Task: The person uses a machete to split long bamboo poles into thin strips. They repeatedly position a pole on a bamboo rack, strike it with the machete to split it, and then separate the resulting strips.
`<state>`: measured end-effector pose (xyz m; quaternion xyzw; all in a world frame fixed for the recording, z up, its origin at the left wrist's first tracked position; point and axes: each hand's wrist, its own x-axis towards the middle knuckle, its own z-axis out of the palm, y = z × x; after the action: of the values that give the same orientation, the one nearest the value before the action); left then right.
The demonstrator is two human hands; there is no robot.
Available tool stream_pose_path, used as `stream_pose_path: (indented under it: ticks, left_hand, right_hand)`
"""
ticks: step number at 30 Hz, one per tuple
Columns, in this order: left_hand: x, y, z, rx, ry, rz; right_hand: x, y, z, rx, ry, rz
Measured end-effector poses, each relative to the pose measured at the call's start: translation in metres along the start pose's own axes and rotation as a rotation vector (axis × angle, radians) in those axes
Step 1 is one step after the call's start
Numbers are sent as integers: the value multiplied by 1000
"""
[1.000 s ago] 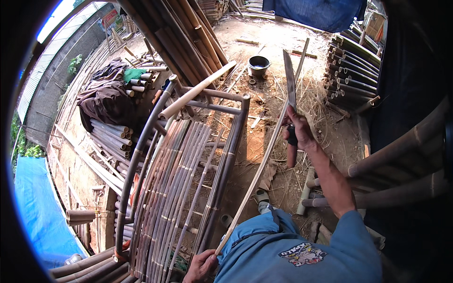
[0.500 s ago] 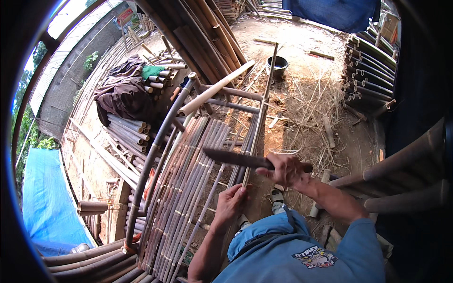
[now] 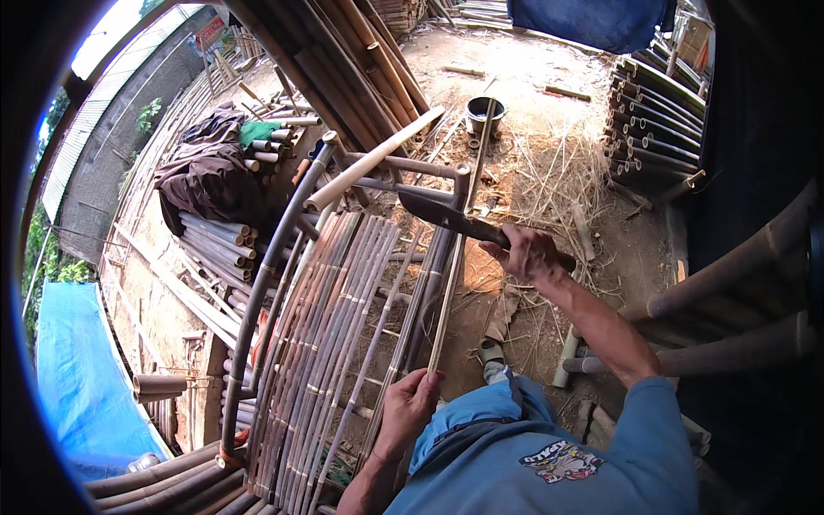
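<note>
My right hand (image 3: pixel 525 254) is wrapped round the handle of a machete (image 3: pixel 442 212), its dark blade pointing left and slightly up. The blade lies across a long, thin bamboo strip (image 3: pixel 451 283). My left hand (image 3: pixel 409 408) pinches the strip's near end between thumb and fingers, close to my lap. From there the strip runs away from me, up toward a black bucket. Just left of both hands stands a bamboo frame (image 3: pixel 276 283) with a slatted panel (image 3: pixel 330 318) of narrow bamboo lengths.
A black bucket (image 3: pixel 486 116) stands ahead on the dirt, beside scattered bamboo shavings (image 3: pixel 549 189). Stacked bamboo poles (image 3: pixel 657 129) lie at far right; more poles lean at the top. At left are a dark cloth (image 3: pixel 206 163) over bamboo and a blue tarp (image 3: pixel 81 369).
My right hand has moved the machete away from me along the strip. My left hand has come slightly nearer my body, still pinching the strip.
</note>
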<state>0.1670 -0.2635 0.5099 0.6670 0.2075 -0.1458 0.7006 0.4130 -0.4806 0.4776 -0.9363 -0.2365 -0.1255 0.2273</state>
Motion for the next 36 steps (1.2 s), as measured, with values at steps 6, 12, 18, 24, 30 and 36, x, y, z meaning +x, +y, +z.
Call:
stream_pose_path:
  ticks: [6,12,18,24,30,36]
  left_hand:
    - [-11,-8,-3,-63,15,4]
    - [-6,1,2,-39,-30,1]
    - [-55,-20,-18,-43,-39,-108]
    - [-25,-32,-16,212,148,169]
    - [-51,-26,-16,397,94,170]
    - [-55,-29,-23,473,90,220]
  right_hand:
    - [-27,-29,-11,320,-193,207]
    - [-47,-51,-7,137,51,-514]
    - [-3,66,-22,214,-13,385]
    - [-66,-56,4,48,-10,-465]
    - [-26,3,-10,5,-66,143]
    - [-36,5,1,-39,-82,54]
